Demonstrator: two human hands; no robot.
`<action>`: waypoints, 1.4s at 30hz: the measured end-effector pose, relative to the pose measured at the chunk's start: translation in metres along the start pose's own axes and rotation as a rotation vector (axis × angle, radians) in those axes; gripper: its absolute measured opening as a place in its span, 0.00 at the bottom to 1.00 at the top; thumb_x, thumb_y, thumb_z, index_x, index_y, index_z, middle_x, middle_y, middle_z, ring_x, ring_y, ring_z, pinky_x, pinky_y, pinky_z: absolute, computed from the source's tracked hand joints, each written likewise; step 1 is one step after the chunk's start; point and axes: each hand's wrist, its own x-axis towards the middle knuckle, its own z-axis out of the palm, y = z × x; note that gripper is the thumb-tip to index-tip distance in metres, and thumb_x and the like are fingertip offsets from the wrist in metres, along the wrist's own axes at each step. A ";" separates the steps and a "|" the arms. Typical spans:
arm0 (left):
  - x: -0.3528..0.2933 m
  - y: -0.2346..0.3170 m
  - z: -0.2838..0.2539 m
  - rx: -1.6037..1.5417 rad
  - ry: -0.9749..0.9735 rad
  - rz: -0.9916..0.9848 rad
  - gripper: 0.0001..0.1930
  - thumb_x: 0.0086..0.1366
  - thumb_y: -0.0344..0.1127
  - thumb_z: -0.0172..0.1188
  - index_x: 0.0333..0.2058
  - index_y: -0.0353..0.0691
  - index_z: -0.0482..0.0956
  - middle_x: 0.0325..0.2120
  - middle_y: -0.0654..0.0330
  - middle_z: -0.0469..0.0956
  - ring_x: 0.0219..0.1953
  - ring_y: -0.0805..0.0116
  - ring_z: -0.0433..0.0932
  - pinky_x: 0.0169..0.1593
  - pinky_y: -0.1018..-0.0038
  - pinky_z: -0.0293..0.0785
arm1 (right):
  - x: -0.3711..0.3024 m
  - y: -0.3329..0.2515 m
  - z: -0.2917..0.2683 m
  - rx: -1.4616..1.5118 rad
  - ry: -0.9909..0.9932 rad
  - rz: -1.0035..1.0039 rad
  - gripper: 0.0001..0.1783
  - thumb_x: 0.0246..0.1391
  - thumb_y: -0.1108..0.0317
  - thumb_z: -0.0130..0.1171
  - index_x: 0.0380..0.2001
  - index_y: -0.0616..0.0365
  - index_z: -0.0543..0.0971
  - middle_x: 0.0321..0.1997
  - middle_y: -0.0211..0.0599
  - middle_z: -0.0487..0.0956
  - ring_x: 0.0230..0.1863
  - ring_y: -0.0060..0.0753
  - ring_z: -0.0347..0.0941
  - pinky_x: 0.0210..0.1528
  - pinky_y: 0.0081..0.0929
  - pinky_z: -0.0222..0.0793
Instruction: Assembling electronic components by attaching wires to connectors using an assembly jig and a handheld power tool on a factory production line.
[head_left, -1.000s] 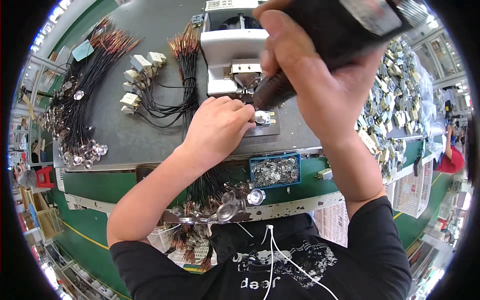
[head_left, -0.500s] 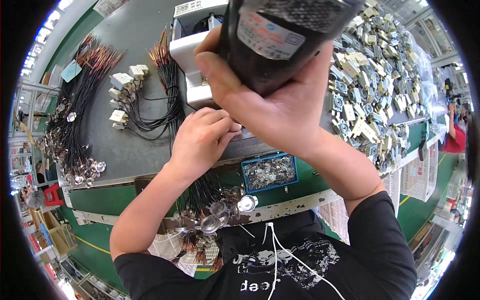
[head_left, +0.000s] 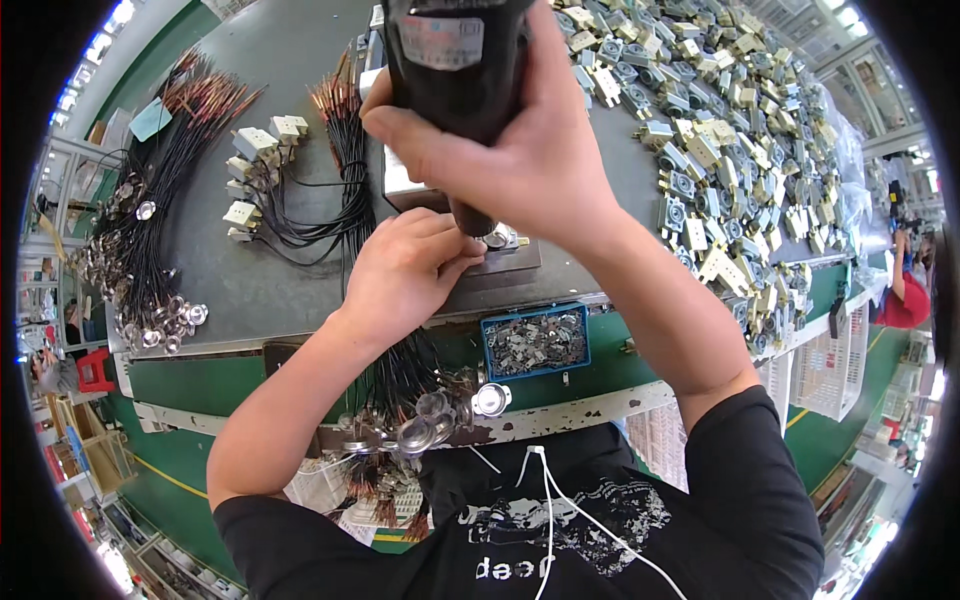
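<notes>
While the person's black shirt (head_left: pixel 660 540) is nearest, a bunch of round, shiny metal cups (head_left: pixel 420 435) on black wires lies just past it, by the front edge of the gray bench (head_left: pixel 265 295). Next comes a blue tray (head_left: pixel 485 345) full of small metal bits. Past that, a small shiny part (head_left: pixel 507 239) sits on a flat metal block (head_left: pixel 510 264). The left hand (head_left: pixel 405 265) has its grip narrow beside the part; I cannot tell if it holds it. The right hand (head_left: pixel 525 170) has its grip wrapped around a black power tool (head_left: pixel 455 95), nose down by the left fingertips. Farther back are a white machine (head_left: pixel 398 180), mostly hidden, cream blocks (head_left: pixel 255 143) on wires to the left, and a big pile of cream and gray blocks (head_left: pixel 715 140) to the right.
</notes>
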 end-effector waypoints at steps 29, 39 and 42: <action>0.005 -0.009 0.007 -0.109 -0.078 -0.143 0.15 0.62 0.39 0.67 0.45 0.37 0.81 0.38 0.49 0.83 0.42 0.46 0.82 0.45 0.56 0.79 | -0.027 -0.002 0.002 -0.270 0.022 -0.088 0.23 0.51 0.81 0.70 0.50 0.68 0.76 0.45 0.44 0.84 0.43 0.29 0.81 0.43 0.25 0.78; 0.007 0.007 -0.008 0.095 -0.117 0.171 0.20 0.60 0.38 0.69 0.52 0.45 0.80 0.36 0.62 0.80 0.37 0.59 0.82 0.40 0.63 0.77 | -0.002 -0.013 -0.076 -0.651 0.388 0.005 0.37 0.59 0.70 0.69 0.66 0.60 0.62 0.51 0.43 0.78 0.51 0.34 0.77 0.53 0.29 0.76; 0.003 0.011 -0.015 0.122 -0.185 0.123 0.19 0.60 0.37 0.69 0.51 0.47 0.80 0.37 0.63 0.80 0.37 0.61 0.82 0.40 0.63 0.76 | -0.007 -0.013 -0.097 -0.908 0.397 -0.295 0.29 0.55 0.79 0.67 0.58 0.68 0.69 0.58 0.51 0.77 0.55 0.37 0.77 0.45 0.26 0.78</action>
